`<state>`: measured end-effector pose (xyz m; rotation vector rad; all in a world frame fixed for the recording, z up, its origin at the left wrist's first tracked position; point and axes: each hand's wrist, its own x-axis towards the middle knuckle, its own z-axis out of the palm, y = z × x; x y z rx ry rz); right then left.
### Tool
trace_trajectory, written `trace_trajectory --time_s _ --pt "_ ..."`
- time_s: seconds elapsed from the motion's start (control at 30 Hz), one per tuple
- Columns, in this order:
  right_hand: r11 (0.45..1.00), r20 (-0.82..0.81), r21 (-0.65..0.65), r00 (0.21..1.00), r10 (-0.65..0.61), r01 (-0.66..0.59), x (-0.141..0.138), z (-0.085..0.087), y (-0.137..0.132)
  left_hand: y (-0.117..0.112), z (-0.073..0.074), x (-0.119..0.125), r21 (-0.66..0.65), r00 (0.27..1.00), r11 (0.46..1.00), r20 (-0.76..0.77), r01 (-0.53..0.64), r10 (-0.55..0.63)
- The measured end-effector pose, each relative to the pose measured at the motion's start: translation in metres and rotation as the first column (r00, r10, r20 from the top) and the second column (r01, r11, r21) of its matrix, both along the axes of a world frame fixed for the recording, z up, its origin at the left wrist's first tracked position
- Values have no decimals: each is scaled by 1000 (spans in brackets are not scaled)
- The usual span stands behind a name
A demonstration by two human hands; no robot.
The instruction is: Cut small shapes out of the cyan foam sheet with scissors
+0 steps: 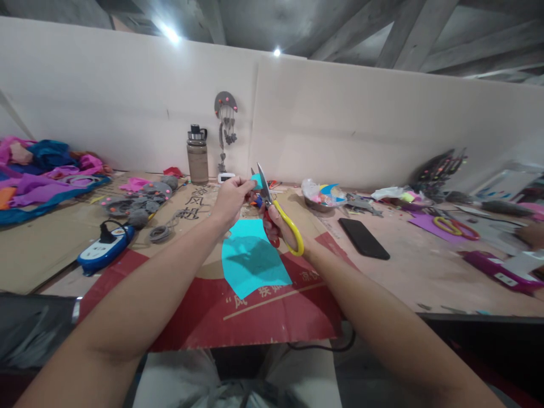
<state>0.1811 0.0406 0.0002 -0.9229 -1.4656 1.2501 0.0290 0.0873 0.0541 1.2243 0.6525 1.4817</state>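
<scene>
Right grip (pixel 278 224) holds scissors (pixel 264 190), left (pixel 229 199) teal scrap (pixel 257 181), over wall-side cardboard bench (pixel 191 323).

White panel wall (pixel 340 130) behind cardboard-covered table (pixel 408 277); grey beamed ceiling (pixel 340 28), two lights (pixel 170 33).

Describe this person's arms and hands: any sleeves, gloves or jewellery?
The left arm and right arm are bare to the picture's lower edge: no sleeves show. The left hand and right hand wear no gloves; no watch, bracelet or ring is visible.

Head-worn view, forward and down over workbench (pixel 419 277).
</scene>
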Motion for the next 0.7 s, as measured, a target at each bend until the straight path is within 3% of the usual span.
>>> trace_trajectory --time_s 0.7 --pt "1000 -34 -26 999 15 -16 -2 1 0 -1 2 -1 6 1000 1000 -22 10 -9"
